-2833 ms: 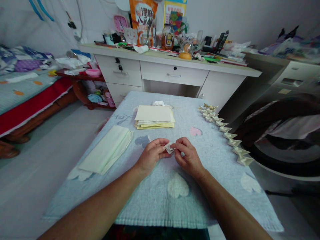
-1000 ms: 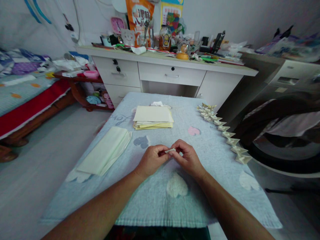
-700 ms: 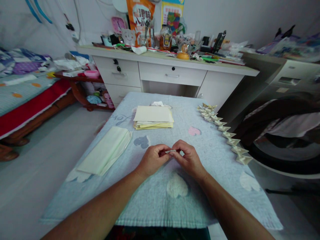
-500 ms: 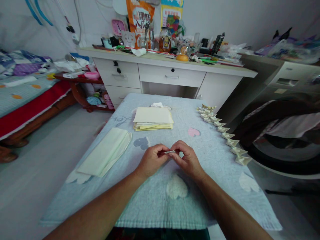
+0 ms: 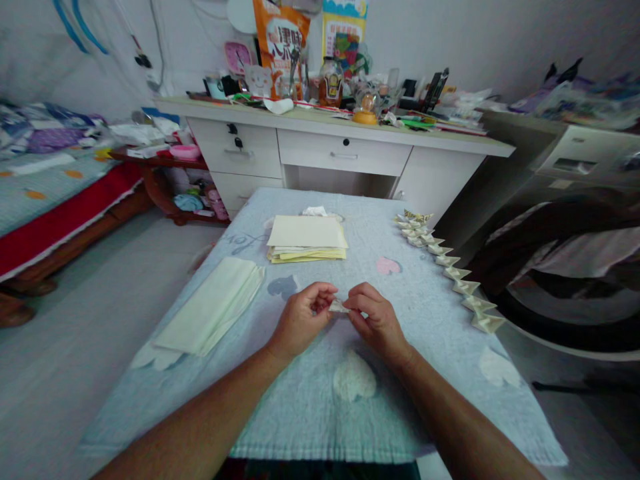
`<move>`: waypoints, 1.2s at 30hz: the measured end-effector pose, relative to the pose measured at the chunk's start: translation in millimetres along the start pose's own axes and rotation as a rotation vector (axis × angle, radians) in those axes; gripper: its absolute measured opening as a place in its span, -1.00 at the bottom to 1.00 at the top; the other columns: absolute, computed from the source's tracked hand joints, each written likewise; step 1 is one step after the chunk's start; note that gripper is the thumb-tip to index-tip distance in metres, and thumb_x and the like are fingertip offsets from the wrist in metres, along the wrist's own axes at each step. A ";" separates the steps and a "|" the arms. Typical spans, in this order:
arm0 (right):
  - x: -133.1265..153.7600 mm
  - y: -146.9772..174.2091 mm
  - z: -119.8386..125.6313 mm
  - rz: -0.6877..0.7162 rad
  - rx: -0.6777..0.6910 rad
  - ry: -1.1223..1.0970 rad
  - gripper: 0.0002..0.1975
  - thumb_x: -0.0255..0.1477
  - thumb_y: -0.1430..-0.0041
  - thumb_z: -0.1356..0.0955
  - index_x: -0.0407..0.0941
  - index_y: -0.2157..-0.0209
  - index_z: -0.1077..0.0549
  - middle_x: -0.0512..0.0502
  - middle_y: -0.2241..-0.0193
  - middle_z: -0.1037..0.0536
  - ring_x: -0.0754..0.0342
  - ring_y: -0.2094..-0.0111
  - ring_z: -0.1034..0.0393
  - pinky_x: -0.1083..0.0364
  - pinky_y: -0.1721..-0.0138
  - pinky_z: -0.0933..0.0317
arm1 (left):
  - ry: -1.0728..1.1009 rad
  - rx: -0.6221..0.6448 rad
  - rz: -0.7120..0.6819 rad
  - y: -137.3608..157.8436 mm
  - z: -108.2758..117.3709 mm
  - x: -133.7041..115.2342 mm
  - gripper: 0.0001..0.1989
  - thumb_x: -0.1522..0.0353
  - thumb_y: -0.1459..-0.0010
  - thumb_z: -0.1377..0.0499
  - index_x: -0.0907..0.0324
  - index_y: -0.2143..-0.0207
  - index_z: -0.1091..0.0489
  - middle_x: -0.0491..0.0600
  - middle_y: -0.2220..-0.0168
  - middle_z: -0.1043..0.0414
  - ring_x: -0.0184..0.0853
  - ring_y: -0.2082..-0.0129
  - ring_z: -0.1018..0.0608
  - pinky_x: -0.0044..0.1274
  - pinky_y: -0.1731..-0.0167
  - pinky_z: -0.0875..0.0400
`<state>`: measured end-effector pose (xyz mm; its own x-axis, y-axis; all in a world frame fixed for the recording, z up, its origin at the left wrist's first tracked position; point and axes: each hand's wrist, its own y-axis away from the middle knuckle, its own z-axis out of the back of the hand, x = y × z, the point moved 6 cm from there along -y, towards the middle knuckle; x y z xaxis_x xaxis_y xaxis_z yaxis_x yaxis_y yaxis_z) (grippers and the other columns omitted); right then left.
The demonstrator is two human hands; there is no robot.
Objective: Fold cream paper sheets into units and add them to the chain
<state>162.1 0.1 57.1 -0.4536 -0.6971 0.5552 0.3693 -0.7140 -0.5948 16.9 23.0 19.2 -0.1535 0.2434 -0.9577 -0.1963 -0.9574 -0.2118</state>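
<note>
Now the small folded paper (image 5: 339, 306) stretches left to right, right end pinched by the right hand (image 5: 379, 323); left hand (image 5: 301, 321) meets its left end, hold unclear.

Folded pc. (image 5: 339, 306) & stack (image 5: 306, 231) of matt ppr. – tbl. cover (image 5: 300, 427) of rough-ish cloth – jar (image 5: 331, 85) w/ glossy surf.
</note>
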 end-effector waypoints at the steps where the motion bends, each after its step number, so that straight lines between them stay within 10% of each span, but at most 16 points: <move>1: 0.6 0.5 0.2 0.018 -0.001 0.015 -0.83 -0.62 -0.14 -0.28 -0.08 0.30 -0.42 -0.07 0.33 -0.39 0.09 0.29 -0.32 0.13 0.30 -0.22 | -0.020 -0.003 -0.014 -0.3 0.9 -1.0 -0.74 0.54 0.03 -0.20 0.19 0.23 -0.45 -0.10 0.40 -0.48 -0.42 0.41 -0.49 -0.61 0.36 -0.35; 24: 13.3 0.7 3.1 0.103 -0.030 0.076 -0.79 -0.62 -0.16 -0.28 -0.08 0.23 -0.45 -0.09 0.33 -0.40 0.07 0.29 -0.31 0.11 0.31 -0.24 | -0.224 -0.001 -0.236 2.2 5.3 -23.8 -0.77 0.60 -0.03 -0.18 0.18 0.27 -0.48 -0.07 0.31 -0.50 -0.44 0.38 -0.51 -0.61 0.34 -0.41; 31: 1.1 1.0 -1.3 -0.111 -0.013 -0.095 -0.75 -0.59 -0.08 -0.31 -0.07 0.18 -0.39 -0.06 0.30 -0.36 0.11 0.30 -0.29 0.13 0.31 -0.24 | -0.300 -0.011 -0.279 2.6 6.5 -28.8 -0.87 0.54 -0.05 -0.22 0.19 0.33 -0.46 -0.08 0.38 -0.46 -0.43 0.42 -0.49 -0.61 0.40 -0.40; 36: -27.0 9.6 -10.7 -0.557 -0.036 -0.571 -0.69 -0.49 -0.05 -0.26 -0.08 0.11 -0.29 0.00 0.34 -0.36 0.20 0.51 -0.24 0.23 0.58 -0.14 | -0.504 -0.058 -0.458 7.7 8.9 -36.3 -0.81 0.56 -0.09 -0.15 0.19 0.26 -0.46 -0.04 0.31 -0.48 -0.38 0.30 -0.52 -0.55 0.27 -0.42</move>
<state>169.3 12.7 30.2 -0.0748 -0.1706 0.9825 0.1799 -0.9714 -0.1550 12.4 8.2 54.0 -0.5025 0.6553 -0.5640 -0.2994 -0.7439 -0.5975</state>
